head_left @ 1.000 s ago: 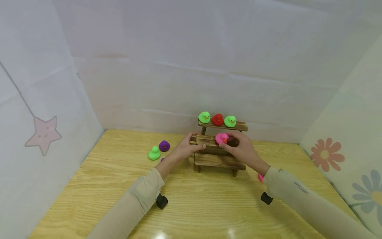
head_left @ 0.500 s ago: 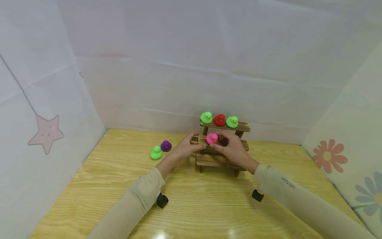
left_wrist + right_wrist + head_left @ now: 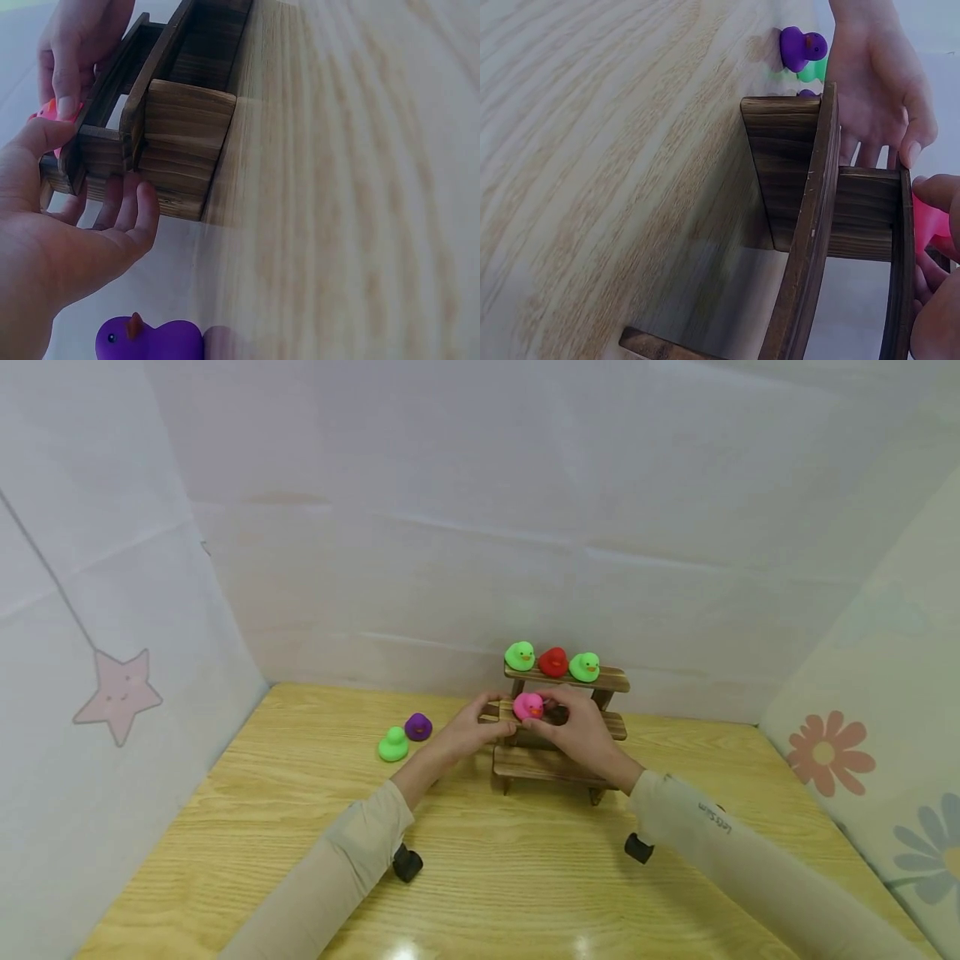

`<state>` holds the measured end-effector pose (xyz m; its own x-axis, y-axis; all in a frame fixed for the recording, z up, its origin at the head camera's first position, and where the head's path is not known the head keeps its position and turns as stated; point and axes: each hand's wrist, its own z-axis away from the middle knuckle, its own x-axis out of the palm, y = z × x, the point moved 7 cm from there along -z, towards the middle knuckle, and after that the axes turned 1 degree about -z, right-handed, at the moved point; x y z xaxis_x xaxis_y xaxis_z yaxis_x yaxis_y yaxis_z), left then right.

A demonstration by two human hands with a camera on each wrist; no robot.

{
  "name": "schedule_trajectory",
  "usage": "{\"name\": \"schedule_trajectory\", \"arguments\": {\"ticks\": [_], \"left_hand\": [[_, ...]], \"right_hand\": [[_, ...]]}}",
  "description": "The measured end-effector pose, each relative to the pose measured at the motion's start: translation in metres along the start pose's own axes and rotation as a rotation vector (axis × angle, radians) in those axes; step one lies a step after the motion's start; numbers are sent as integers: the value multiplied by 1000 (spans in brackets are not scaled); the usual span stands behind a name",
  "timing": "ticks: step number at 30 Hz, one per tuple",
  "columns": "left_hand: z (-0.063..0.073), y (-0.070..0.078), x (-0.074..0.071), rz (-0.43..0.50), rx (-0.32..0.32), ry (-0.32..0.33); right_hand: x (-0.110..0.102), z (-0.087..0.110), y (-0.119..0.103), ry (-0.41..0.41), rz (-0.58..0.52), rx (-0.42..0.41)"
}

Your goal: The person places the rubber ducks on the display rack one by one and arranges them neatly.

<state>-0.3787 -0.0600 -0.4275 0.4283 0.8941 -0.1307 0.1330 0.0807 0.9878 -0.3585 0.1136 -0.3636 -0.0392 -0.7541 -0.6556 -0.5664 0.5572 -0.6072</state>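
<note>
A pink rubber duck (image 3: 528, 706) is at the left part of the middle step of a three-tier wooden stand (image 3: 551, 764). My right hand (image 3: 583, 731) pinches it between thumb and fingers. My left hand (image 3: 467, 733) holds the left end of that same step, thumb at the front edge. In the left wrist view the left fingers (image 3: 139, 206) reach round the stand's side. On the top step sit a green duck (image 3: 520, 656), a red duck (image 3: 553, 662) and another green duck (image 3: 584, 667). The lowest step bears no duck in view.
Left of the stand, a green duck (image 3: 393, 745) and a purple duck (image 3: 418, 727) sit on the wooden table (image 3: 495, 877). The right wrist view shows a purple duck (image 3: 801, 49) and part of another (image 3: 808, 93). A pale cloth wall (image 3: 420, 568) rises behind.
My right hand has moved left along the middle step with the pink duck, close to my left hand. The left hand keeps its hold. The head view has shifted slightly.
</note>
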Motion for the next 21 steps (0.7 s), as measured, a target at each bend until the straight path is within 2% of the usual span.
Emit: {"name": "schedule_trajectory", "arguments": {"ticks": [12,21], "left_hand": [[1,2,1,33,-4,0],[3,3,2,27,-20,2]], "right_hand": [[1,0,-4,1,-8,-11],[3,3,2,23,41,-8]]}}
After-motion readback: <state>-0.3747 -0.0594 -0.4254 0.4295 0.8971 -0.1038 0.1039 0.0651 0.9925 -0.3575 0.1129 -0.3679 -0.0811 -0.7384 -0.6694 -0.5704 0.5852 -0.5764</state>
